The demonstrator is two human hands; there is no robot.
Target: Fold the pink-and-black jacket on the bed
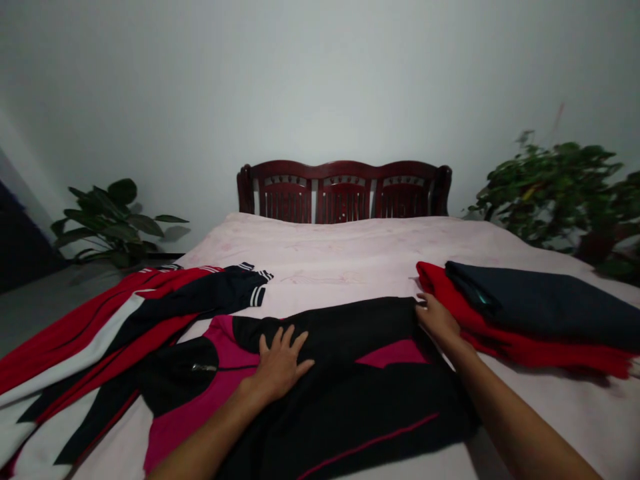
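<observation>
Left hand [280, 365] open and flat on black-and-magenta jacket [350, 393], right hand [438, 319] at jacket's edge, grip unclear, folded red garment [520, 347] just beside right hand, on bed [320, 247]

No readable text or labels

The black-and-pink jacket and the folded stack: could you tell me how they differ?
The black-and-pink jacket lies spread out, while the folded stack sits in neat layers. The jacket is black with pink panels; the stack is dark navy over red. Both lie on the pale bedcover.
</observation>
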